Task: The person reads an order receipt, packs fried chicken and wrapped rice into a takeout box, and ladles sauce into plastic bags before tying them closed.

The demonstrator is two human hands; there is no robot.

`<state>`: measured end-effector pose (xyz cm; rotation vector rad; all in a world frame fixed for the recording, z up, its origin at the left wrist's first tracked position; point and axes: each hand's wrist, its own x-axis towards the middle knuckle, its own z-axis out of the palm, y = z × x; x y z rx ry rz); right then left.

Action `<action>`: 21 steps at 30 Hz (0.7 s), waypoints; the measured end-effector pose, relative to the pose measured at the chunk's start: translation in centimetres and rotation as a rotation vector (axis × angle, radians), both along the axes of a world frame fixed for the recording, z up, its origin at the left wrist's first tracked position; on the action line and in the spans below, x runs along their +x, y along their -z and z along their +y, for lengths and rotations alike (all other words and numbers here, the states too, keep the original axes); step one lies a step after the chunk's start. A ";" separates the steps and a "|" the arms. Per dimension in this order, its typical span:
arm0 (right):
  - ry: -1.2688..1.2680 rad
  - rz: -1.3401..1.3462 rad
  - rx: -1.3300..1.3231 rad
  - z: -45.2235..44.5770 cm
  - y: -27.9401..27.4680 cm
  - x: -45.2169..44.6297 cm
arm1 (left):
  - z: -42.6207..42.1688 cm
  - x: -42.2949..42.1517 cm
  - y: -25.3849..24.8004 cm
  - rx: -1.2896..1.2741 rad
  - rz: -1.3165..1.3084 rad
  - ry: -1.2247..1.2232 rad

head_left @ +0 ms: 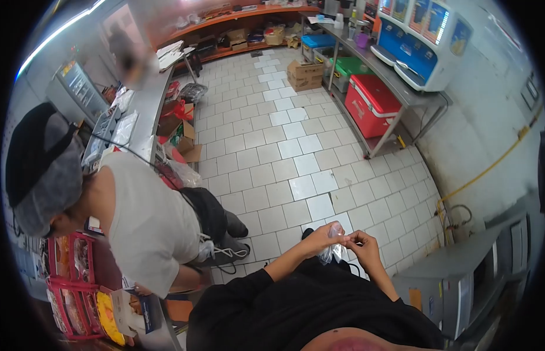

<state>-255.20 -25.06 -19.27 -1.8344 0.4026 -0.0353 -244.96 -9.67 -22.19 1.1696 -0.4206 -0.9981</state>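
Both my hands are together in front of my black shirt, low in the middle of the head view. My left hand (320, 238) is closed on a small clear plastic bag (333, 251), which hangs below the fingers. Something pinkish shows at the top of the bag, too small to name. My right hand (362, 243) is beside it, thumb and fingers pinched close to the bag's edge; what they hold, if anything, is too small to make out.
A co-worker (144, 210) in a light shirt stands at my left by red baskets (73, 284). A long counter (158, 88) runs behind them. Right: a metal table (395, 82) with a drink dispenser (407, 52), a red cooler (372, 105) below, and grey equipment (454, 292) near me. A cardboard box (304, 76) sits on the tiled floor.
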 end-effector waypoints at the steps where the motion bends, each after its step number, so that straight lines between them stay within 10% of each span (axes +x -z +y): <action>1: -0.024 0.011 -0.004 -0.9 0.3 2.4 | -0.4 2.0 0.0 -0.004 0.011 -0.024; 15: -1.240 -0.047 -0.065 7.0 -4.2 45.4 | 10.0 26.2 -3.0 0.023 0.174 -1.002; 21: -1.231 0.061 0.297 11.0 -3.3 60.1 | 14.1 39.9 -2.8 -0.053 0.161 -1.022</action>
